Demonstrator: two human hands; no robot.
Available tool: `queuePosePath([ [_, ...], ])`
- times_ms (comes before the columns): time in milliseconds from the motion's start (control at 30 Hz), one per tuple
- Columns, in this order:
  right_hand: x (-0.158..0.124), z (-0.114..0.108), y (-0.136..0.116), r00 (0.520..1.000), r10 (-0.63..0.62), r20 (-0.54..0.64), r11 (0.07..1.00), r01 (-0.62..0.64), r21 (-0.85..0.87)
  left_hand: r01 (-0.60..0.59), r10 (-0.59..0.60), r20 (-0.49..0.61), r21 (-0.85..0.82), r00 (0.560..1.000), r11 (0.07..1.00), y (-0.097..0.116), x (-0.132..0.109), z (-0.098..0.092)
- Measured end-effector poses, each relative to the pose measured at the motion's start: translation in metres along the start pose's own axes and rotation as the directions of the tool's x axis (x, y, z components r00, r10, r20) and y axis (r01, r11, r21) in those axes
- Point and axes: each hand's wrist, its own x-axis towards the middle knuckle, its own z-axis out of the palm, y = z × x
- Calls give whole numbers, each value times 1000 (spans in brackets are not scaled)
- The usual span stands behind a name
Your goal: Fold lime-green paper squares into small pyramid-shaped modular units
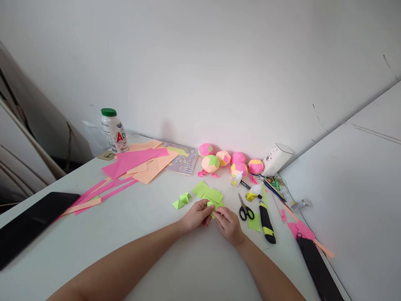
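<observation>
Near the middle of the table, my left hand (196, 215) and my right hand (229, 224) meet around a small folded piece of green paper (210, 204). Both hands are closed, with the fingertips pinching it; part of the paper is hidden behind the fingers. Just beyond them lie several flat green paper squares (200, 189), overlapping one another. To the left of my left hand rests a folded green paper unit (182, 201) with pointed corners. Scissors (246, 210) with black handles lie to the right of my right hand, beside another green paper square (254, 222).
Several paper balls (210, 163) line the wall. Glue bottles (253, 192), a utility knife (267, 223) and a white box (277, 159) stand or lie right. Pink and orange sheets (134, 163), a white bottle (114, 133) and a black tablet-like slab (34, 223) are left; a phone (318, 267) lies lower right.
</observation>
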Motion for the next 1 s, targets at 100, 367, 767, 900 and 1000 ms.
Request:
queuePosePath([
  [100,-1,0,0,1000,11,-19,1000,-11,13,26,-25,37,-39,999,999,2,-1,-1],
  [367,-2,1,2,999,-3,-37,999,4,33,36,-36,6,-69,999,997,1,-1,0],
  [767,-4,2,4,994,85,67,989,-93,117,0,9,-141,66,990,998,-5,-1,5],
  [900,-3,3,3,968,241,74,938,-252,238,2,6,-99,82,995,997,-6,-1,2],
  [1000,0,2,3,925,371,80,870,-376,320,26,-19,-67,99,998,995,-5,-2,2],
])
